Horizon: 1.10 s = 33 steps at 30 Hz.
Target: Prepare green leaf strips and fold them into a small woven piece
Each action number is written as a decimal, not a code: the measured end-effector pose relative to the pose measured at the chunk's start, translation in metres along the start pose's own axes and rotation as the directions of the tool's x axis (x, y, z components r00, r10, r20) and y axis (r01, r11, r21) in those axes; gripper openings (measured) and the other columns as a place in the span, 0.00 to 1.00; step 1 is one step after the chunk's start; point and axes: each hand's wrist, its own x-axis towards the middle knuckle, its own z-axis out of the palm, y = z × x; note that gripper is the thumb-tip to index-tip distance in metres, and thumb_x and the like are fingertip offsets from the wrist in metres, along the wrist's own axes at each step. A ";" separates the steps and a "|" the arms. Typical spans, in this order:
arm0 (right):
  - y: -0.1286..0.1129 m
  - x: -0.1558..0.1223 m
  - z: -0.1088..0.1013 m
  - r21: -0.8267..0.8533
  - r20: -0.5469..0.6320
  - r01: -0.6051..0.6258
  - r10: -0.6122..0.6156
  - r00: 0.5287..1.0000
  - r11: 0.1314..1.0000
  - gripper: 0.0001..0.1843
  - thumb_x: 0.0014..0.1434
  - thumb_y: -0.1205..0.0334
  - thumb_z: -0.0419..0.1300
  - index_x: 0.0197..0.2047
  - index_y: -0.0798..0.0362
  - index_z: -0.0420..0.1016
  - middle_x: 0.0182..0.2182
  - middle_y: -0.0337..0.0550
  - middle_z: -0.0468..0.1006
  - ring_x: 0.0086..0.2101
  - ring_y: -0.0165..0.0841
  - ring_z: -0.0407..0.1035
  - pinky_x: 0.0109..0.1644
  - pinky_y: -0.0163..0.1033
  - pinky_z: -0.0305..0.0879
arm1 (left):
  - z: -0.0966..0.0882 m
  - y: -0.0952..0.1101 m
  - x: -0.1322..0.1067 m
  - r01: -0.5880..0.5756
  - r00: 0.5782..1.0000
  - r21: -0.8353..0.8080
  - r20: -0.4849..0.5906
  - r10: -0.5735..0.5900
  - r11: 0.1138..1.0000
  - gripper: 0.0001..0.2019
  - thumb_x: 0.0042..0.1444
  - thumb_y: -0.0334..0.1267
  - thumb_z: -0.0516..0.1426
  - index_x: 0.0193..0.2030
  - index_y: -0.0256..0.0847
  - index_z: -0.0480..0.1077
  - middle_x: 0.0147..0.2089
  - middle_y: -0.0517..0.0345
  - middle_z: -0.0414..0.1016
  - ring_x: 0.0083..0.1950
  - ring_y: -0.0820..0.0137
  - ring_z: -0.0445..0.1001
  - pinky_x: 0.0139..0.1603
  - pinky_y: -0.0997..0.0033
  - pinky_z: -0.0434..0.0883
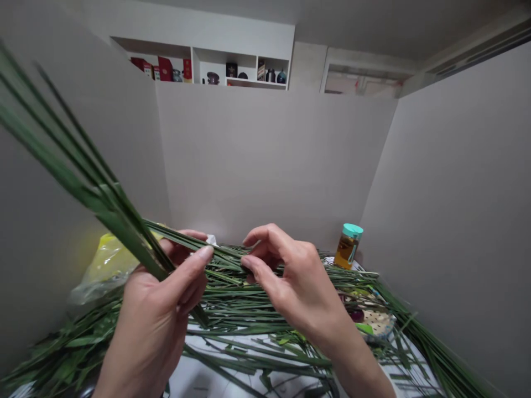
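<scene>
My left hand [155, 307] is closed around a bundle of long green leaf blades [124, 226], which slants up and out past the upper left. Several thinner green leaf strips [182, 237] run between its thumb and fingers toward the right. At their other end my right hand [290, 276] pinches them between thumb and curled fingers; the exact tips are partly hidden. Beneath both hands, many cut green leaves [244, 309] lie spread in layers across the white table [199, 370].
A bottle of amber liquid [347, 251] with a turquoise lid stands at the back right. Near it lies a pale perforated basket [381, 325], partly covered by leaves. A yellow plastic bag [110, 260] is at the left. Walls enclose the table; a shelf [240, 55] hangs high.
</scene>
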 end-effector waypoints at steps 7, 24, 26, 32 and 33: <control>-0.004 0.000 0.002 -0.022 -0.023 0.038 -0.039 0.999 0.999 0.05 0.65 0.68 0.58 0.44 0.51 0.69 0.30 0.34 0.77 0.30 0.28 0.72 0.36 0.34 0.66 | 0.004 -0.004 -0.004 0.003 0.991 0.122 0.133 -0.020 0.993 0.13 0.46 0.45 0.68 0.38 0.44 0.77 0.25 0.66 0.62 0.25 0.75 0.50 0.20 0.76 0.53; -0.002 0.001 -0.015 0.045 0.043 -0.015 0.013 0.999 0.999 0.04 0.65 0.67 0.58 0.40 0.51 0.74 0.29 0.35 0.77 0.27 0.26 0.70 0.32 0.32 0.65 | 0.003 -0.002 -0.002 0.029 0.991 0.093 0.129 -0.040 0.995 0.17 0.42 0.42 0.70 0.41 0.46 0.78 0.33 0.61 0.73 0.37 0.66 0.70 0.35 0.71 0.70; -0.002 0.000 -0.015 0.047 0.042 -0.009 0.007 0.999 0.999 0.04 0.66 0.67 0.57 0.40 0.51 0.73 0.28 0.34 0.76 0.27 0.25 0.69 0.31 0.32 0.64 | 0.003 -0.001 -0.003 0.027 0.991 0.091 0.130 -0.039 0.995 0.18 0.42 0.42 0.70 0.42 0.46 0.77 0.34 0.61 0.74 0.38 0.65 0.71 0.37 0.70 0.71; -0.003 0.000 -0.012 0.010 0.053 0.060 -0.061 0.997 0.998 0.08 0.60 0.64 0.66 0.43 0.51 0.73 0.30 0.34 0.78 0.30 0.27 0.72 0.35 0.33 0.66 | 0.004 -0.002 -0.006 -0.036 0.992 0.137 0.127 0.019 0.990 0.18 0.43 0.43 0.70 0.42 0.46 0.78 0.31 0.61 0.74 0.35 0.65 0.71 0.38 0.67 0.72; -0.004 0.000 -0.011 -0.005 0.046 0.070 -0.070 0.996 0.998 0.08 0.60 0.66 0.66 0.42 0.51 0.73 0.30 0.34 0.78 0.30 0.27 0.72 0.36 0.33 0.66 | 0.004 -0.003 -0.006 -0.049 0.991 0.144 0.132 0.030 0.988 0.17 0.44 0.43 0.70 0.42 0.46 0.78 0.32 0.60 0.74 0.35 0.65 0.71 0.39 0.67 0.72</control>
